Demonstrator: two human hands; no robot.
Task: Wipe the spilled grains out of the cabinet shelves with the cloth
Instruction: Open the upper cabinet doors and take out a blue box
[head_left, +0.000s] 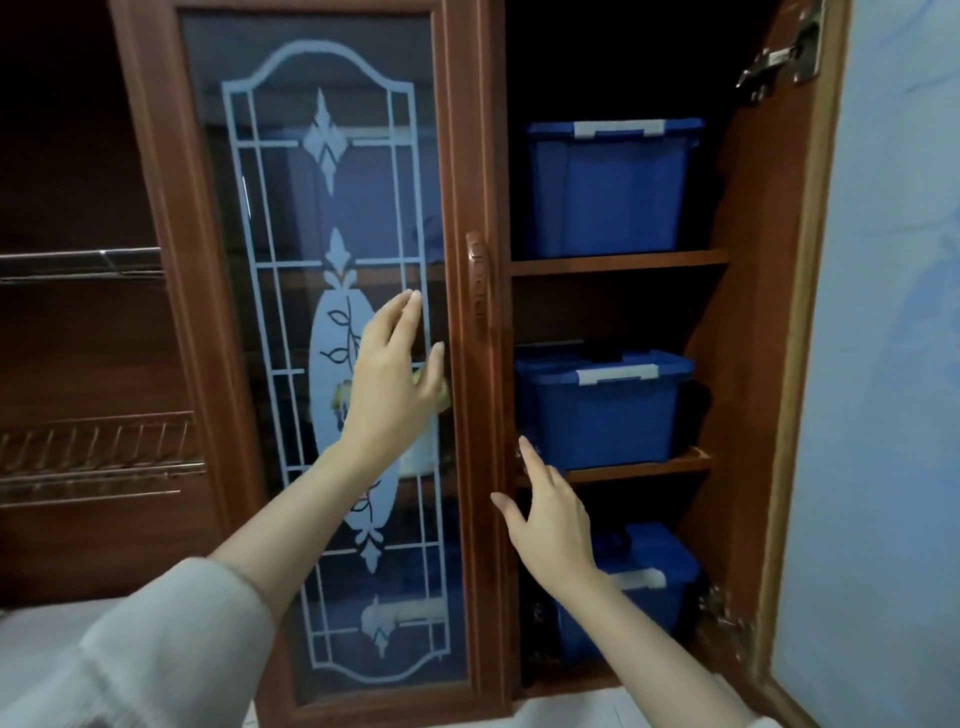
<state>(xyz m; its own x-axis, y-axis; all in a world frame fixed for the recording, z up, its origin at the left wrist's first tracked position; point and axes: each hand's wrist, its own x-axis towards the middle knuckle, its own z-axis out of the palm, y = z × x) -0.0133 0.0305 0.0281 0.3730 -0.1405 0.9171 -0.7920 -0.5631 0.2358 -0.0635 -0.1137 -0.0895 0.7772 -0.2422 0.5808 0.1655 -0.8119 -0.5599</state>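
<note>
Cabinet shelf (644, 466) is lying just beyond the right hand's (550, 519) straight, empty fingers (527, 454). Left hand (389, 384) is hovering spread, holding nothing, before the glass door (332, 234).

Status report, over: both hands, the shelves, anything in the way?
Left hand open, before the closed glass door. Right hand open, at the middle shelf edge. No cloth held. Blue bins occupy the shelves.

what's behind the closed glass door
Through the glass door a blue box shows dimly up high and a second box near the bottom. The frosted pattern and the left hand cover most of the middle, so what lies there is unclear.
</note>
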